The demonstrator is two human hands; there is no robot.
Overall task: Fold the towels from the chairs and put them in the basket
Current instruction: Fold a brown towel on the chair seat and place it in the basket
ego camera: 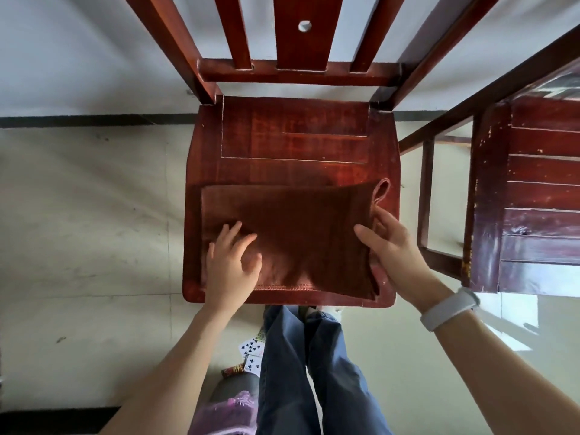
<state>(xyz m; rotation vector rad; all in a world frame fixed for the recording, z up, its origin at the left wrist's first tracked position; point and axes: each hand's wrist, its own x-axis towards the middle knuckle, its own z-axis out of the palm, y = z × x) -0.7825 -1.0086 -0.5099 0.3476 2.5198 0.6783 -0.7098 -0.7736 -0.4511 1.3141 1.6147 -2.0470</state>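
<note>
Your reddish-brown terry towel lies on the front half of the dark red wooden chair seat, centre of frame, already doubled over, stitched hem along the near edge. A small hanging loop sticks out at its upper right corner.

Your left hand lies flat on the towel's lower left part, fingers spread and open, pressing rather than gripping. Your right hand is at the towel's right edge, thumb on top and fingers curled under, pinching the layers there; that edge is lifted slightly off the seat.

Handling, as a judgement: soft, light, limp cloth, nothing fragile. It will sag and unfold if held by one corner, and layers may slide on the glossy seat. Best to grip the right edge through all layers, keep the left palm as anchor, and carry the edge across toward the left.

Second dark red wooden chair at the right of frame, no towel visible on it. Basket not in view. Playing cards on the floor at lower centre, ignore.
</note>
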